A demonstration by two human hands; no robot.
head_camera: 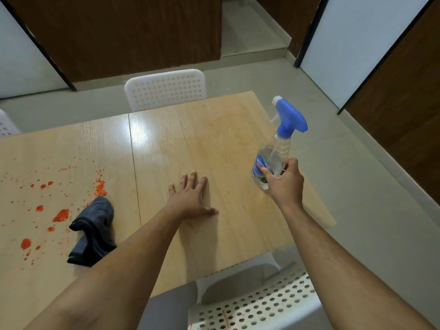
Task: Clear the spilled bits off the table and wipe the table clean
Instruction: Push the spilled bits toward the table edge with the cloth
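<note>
Orange-red spilled bits (pixel 60 215) lie scattered over the left part of the light wooden table (pixel 214 129). A crumpled dark grey cloth (pixel 94 231) lies at their right edge. My left hand (pixel 190 198) rests flat on the table with fingers spread, to the right of the cloth. My right hand (pixel 284 182) grips the body of a clear spray bottle (pixel 273 158) with a blue trigger head, near the table's right edge. Whether the bottle's base touches the table is hidden by my hand.
A white perforated chair (pixel 166 88) stands at the table's far side. Another white perforated chair (pixel 257 303) is tucked at the near right corner. The edge of a third chair (pixel 6 126) shows at far left. Brown and white panels line the grey floor.
</note>
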